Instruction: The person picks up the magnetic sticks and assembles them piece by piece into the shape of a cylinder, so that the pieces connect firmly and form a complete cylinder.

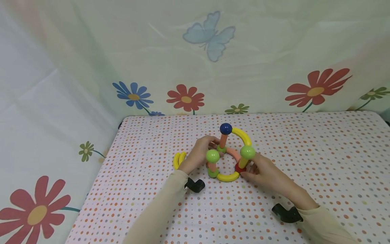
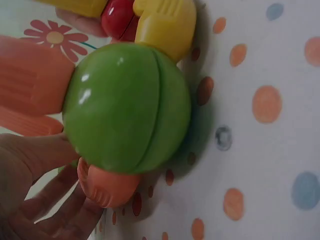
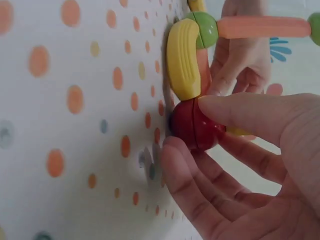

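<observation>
A toy structure of balls and rods stands on the table. My right hand (image 1: 269, 174) holds the red ball (image 3: 192, 125) at its base, thumb on one side and fingers on the other. My left hand (image 1: 199, 152) reaches round the left side, its thumb and fingers about the rear green ball (image 1: 221, 148); its fingertips are partly hidden. A curved yellow rod (image 1: 228, 177) joins the red ball to the front green ball (image 2: 125, 107). Above, a curved yellow rod (image 1: 243, 135) links the blue ball (image 1: 226, 128) with a light green ball (image 1: 247, 152). Another light green ball (image 1: 212, 156) tops the left post.
Two loose curved yellow rods (image 1: 176, 161) lie beside the left forearm. The dotted tablecloth (image 1: 137, 162) covers the table, whose far edge meets a flowered curtain (image 1: 259, 51). Each wrist wears a black device (image 1: 195, 185).
</observation>
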{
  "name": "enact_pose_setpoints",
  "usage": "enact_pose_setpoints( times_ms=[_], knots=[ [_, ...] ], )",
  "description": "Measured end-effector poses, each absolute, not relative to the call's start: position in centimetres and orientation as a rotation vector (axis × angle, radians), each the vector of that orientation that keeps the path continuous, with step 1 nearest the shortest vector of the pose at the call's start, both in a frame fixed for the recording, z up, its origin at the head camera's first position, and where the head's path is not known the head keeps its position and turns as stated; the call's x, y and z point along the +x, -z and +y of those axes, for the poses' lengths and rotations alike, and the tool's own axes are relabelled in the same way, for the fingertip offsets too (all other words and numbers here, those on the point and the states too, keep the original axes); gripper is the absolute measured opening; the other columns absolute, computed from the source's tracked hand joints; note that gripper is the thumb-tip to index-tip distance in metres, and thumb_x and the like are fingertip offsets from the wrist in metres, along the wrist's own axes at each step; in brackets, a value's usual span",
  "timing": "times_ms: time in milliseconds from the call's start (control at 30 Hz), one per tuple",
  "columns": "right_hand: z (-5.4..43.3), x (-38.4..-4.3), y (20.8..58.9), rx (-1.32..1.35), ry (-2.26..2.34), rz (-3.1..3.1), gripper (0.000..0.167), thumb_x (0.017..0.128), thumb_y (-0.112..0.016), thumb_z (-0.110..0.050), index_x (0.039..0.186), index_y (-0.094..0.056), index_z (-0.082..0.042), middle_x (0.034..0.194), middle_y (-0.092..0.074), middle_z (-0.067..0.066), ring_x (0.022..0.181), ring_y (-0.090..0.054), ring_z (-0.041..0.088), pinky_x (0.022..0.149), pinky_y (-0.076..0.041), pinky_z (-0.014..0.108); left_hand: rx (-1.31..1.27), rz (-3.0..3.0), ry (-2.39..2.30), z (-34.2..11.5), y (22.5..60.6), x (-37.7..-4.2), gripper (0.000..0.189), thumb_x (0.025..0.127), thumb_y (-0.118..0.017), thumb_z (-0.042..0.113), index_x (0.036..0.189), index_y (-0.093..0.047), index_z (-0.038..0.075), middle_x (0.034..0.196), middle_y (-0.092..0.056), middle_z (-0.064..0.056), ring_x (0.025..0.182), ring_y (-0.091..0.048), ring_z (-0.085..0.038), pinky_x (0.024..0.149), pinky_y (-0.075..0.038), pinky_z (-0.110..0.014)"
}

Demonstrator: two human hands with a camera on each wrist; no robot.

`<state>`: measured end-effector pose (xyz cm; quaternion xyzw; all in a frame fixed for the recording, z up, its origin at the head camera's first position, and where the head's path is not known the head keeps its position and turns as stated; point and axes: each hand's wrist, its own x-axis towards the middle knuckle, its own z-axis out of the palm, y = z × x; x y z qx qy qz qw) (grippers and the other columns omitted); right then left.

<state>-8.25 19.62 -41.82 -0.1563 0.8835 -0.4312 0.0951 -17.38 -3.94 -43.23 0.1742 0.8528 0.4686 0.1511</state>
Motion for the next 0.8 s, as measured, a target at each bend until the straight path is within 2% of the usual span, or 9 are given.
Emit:
enact_pose_setpoints(
  times_ms=[200,400,500,600,633,700,800],
  knots=[
    [20.0,-8.3,41.3,-0.486,1.235,2.644,0.039,0.086,-0.082,0.002,0.119,-0.062,0.003,0.105,-0.065,0.012,0.080,-0.062,0.015,0.064,-0.055,0.027,0.514,2.443,-1.317,-4.5,43.3,-17.6,0.043,0.088,-0.086,0.011,0.127,-0.070,0.004,0.118,-0.069,-0.005,0.105,-0.066,-0.016,0.096,-0.053,-0.029],
    [22.1,-10.1,38.1,-0.509,1.169,2.790,0.032,0.092,-0.076,0.002,0.121,-0.065,0.004,0.118,-0.065,0.020,0.094,-0.067,0.027,0.079,-0.059,0.040,0.596,2.438,-1.268,-5.2,43.1,-17.5,0.045,0.093,-0.082,0.015,0.134,-0.067,0.007,0.124,-0.066,-0.005,0.110,-0.064,-0.017,0.097,-0.052,-0.028],
    [22.7,-11.3,35.9,-0.593,1.207,2.873,0.028,0.096,-0.074,-0.001,0.122,-0.066,0.000,0.121,-0.066,0.017,0.099,-0.066,0.030,0.084,-0.057,0.028,0.640,2.410,-1.265,-5.7,42.6,-17.5,0.046,0.096,-0.077,0.011,0.140,-0.063,0.007,0.130,-0.063,-0.009,0.117,-0.063,-0.022,0.100,-0.051,-0.031],
    [22.3,-12.6,34.0,-0.722,1.255,2.895,0.028,0.097,-0.073,-0.002,0.124,-0.067,-0.003,0.121,-0.067,0.013,0.101,-0.066,0.028,0.084,-0.049,0.014,0.646,2.456,-1.216,-6.3,41.7,-17.0,0.045,0.099,-0.069,0.005,0.144,-0.060,0.005,0.133,-0.061,-0.015,0.120,-0.062,-0.027,0.100,-0.052,-0.036],
    [21.9,-13.0,33.6,-0.768,1.260,2.884,0.029,0.097,-0.074,-0.003,0.125,-0.067,-0.004,0.122,-0.067,0.012,0.103,-0.066,0.028,0.085,-0.049,0.014,0.637,2.492,-1.192,-6.5,41.3,-16.8,0.044,0.100,-0.067,0.004,0.143,-0.061,0.004,0.133,-0.061,-0.016,0.120,-0.062,-0.029,0.100,-0.052,-0.037],
    [21.1,-13.8,33.0,-0.831,1.255,2.849,0.031,0.097,-0.075,-0.007,0.127,-0.068,-0.005,0.123,-0.067,0.010,0.105,-0.066,0.028,0.089,-0.052,0.023,0.583,2.585,-1.115,-7.1,40.6,-16.1,0.039,0.102,-0.063,0.005,0.141,-0.062,0.003,0.131,-0.060,-0.017,0.117,-0.061,-0.029,0.098,-0.053,-0.040],
    [19.8,-14.6,32.5,-0.866,1.241,2.791,0.035,0.095,-0.078,-0.008,0.129,-0.069,-0.005,0.123,-0.068,0.011,0.107,-0.067,0.029,0.093,-0.056,0.043,0.457,2.741,-0.968,-8.0,39.8,-14.8,0.032,0.104,-0.062,0.007,0.135,-0.066,0.002,0.127,-0.061,-0.017,0.110,-0.059,-0.027,0.092,-0.052,-0.041]
  ],
)
